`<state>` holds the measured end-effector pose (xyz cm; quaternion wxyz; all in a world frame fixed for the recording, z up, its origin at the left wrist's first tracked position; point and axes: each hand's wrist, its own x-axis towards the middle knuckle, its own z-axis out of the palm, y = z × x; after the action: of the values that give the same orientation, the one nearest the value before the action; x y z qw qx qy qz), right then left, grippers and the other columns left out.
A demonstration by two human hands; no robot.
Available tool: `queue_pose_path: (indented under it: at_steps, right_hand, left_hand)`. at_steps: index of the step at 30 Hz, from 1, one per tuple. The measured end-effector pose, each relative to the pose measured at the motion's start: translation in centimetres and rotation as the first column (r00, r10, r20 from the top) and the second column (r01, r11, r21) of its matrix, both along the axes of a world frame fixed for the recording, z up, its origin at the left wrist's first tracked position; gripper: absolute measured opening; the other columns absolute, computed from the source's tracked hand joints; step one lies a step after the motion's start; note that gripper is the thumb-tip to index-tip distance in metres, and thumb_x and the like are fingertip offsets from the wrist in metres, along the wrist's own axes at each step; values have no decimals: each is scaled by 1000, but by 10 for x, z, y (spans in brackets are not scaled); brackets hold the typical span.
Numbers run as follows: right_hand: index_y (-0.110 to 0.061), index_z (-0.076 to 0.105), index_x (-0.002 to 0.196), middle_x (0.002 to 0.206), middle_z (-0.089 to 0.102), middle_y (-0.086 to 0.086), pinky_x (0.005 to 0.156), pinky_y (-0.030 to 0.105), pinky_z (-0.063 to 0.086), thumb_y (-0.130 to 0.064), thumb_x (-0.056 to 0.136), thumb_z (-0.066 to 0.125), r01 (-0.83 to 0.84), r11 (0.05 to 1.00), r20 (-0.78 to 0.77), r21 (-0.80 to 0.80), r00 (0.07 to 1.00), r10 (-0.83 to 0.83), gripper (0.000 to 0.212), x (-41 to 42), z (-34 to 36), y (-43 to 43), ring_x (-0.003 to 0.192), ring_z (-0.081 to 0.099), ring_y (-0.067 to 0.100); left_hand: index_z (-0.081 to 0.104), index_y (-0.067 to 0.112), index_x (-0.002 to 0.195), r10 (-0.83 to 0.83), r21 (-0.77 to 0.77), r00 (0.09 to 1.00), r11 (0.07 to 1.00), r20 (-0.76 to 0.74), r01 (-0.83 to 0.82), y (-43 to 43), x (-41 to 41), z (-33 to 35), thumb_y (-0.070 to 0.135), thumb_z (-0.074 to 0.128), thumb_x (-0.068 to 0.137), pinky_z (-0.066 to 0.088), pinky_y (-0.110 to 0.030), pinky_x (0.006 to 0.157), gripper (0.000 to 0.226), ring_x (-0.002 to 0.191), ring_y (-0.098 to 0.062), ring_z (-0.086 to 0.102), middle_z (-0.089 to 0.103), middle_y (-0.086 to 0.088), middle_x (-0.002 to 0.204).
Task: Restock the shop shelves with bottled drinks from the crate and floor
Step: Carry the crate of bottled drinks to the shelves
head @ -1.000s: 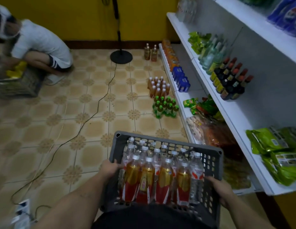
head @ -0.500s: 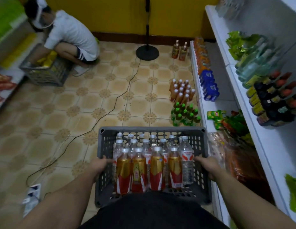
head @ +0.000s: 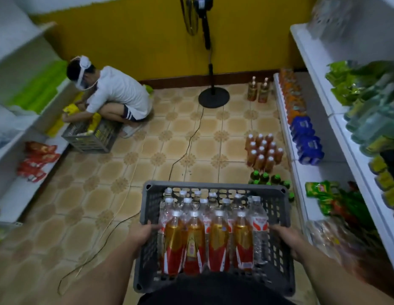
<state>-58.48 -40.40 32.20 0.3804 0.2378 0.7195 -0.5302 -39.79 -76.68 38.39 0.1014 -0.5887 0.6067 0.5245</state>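
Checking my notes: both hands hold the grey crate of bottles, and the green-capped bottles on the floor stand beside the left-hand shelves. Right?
No: the head view shows the green-capped bottles beside the right-hand shelves. Left hand and right hand do hold the grey crate.

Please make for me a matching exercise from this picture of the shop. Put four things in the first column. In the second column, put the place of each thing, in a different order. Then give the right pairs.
Things
1. grey crate
2. blue packs
3. red packets
4. fan base

Places
A. on the low left shelf
B. gripped by the left hand and the right hand
C. on the floor near the yellow wall
D. on the bottom right shelf

Pairs: 1-B, 2-D, 3-A, 4-C
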Motion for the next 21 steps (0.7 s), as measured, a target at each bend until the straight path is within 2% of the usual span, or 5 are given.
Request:
queue_pose_path:
  at_steps: [4,13,15,19,21]
  right_hand:
    - [-1,66,88,57,55,9,54,31,43,-18,84,73,17,999,60,45,998,-20,19,-27,-9,-7,52,52,23]
    - [3,66,83,44,55,9,50,30,40,-13,83,72,216,965,94,148,968,-231,17,-109,-5,-87,45,51,23]
    - [2,62,73,42,53,10,52,32,38,-12,86,71,235,952,62,197,966,-251,21,-132,5,-113,47,48,26]
    - [1,60,69,46,58,11,52,32,39,-10,89,67,205,952,-22,228,978,-205,24,-179,31,-167,49,53,26]
    - [2,63,75,50,63,11,49,29,42,-10,87,69,168,954,-49,246,986,-161,18,-199,44,-189,48,58,26]
  left_hand:
    - [63,4,98,-89,-15,996,996,4,89,-17,-61,6,22,80,73,56,-50,86,35,86,-37,69,71,-18,93]
    - [60,10,82,-204,56,976,976,-81,208,-114,-211,-26,17,80,76,54,-34,72,22,78,-28,65,67,-11,83]
    - [61,5,90,-223,71,972,971,-81,228,-145,-239,-31,19,78,78,54,-33,69,24,80,-28,65,67,-13,86]
    - [59,-1,117,-175,130,982,974,-74,183,-208,-278,-49,32,81,69,56,-45,84,62,96,-36,67,69,-19,110]
    - [64,1,109,-194,123,979,972,-64,201,-232,-293,-60,27,79,73,58,-50,81,47,88,-36,69,72,-19,98]
